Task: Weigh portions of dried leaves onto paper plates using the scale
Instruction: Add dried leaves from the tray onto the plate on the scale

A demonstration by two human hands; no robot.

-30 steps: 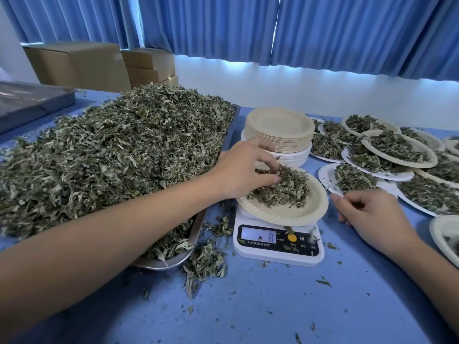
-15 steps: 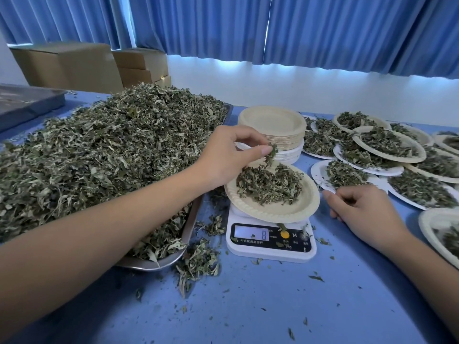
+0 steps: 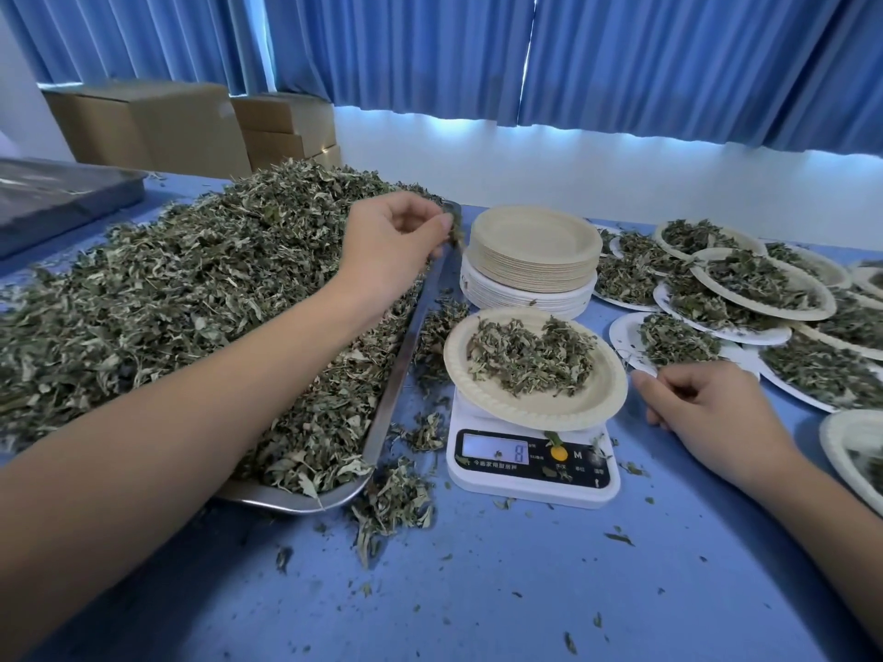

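While L hand (image 3: 396, 246) hovers over tray (image 3: 410, 337), grip pinching leaf bits (image 3: 456, 230), R hand (image 3: 707, 403) rests loose-curled on table (image 3: 525, 590).

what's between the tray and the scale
Only loose leaves spilled on the blue table lie between the tray rim and the scale; the head view shows it.

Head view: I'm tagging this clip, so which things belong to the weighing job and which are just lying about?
In the job: scale, plate on it, leaf pile, metal tray, stack of empty plates, filled plates, left hand holding a pinch of leaves.

Lying about: cardboard boxes, dark tray far left, spilled leaves on the table, idle right hand.
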